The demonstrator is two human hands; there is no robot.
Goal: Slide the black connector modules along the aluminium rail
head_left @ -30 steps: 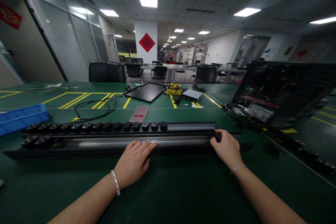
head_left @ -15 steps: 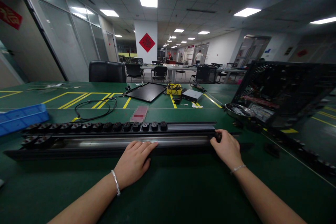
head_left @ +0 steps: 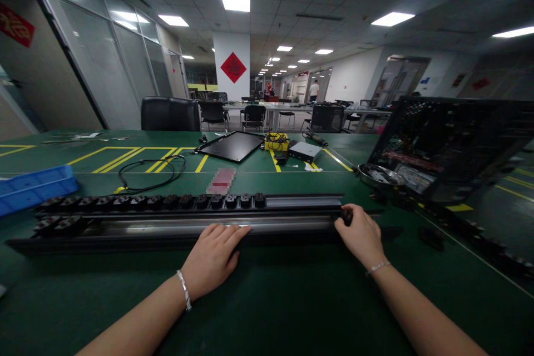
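Observation:
A long black and silver metal rail (head_left: 175, 226) lies across the green table (head_left: 267, 300) in front of me. A row of several small black blocks (head_left: 167, 201) sits along its far edge on the left half. My left hand (head_left: 212, 258) rests flat on the rail's near edge, fingers stretched out together. My right hand (head_left: 362, 235) is curled at the rail's right end, fingertips pinched on a small black part (head_left: 345, 214) there.
A blue bin (head_left: 35, 186) stands at the left. A black cable loop (head_left: 152, 172), a flat black panel (head_left: 231, 146), a yellow item (head_left: 277, 142) and a grey box (head_left: 305, 151) lie further back. A metal bowl (head_left: 377, 175) and an open black chassis (head_left: 454, 147) stand at right. A person stands far off.
My right hand has shifted very slightly up at the rail's end. My left hand has not moved.

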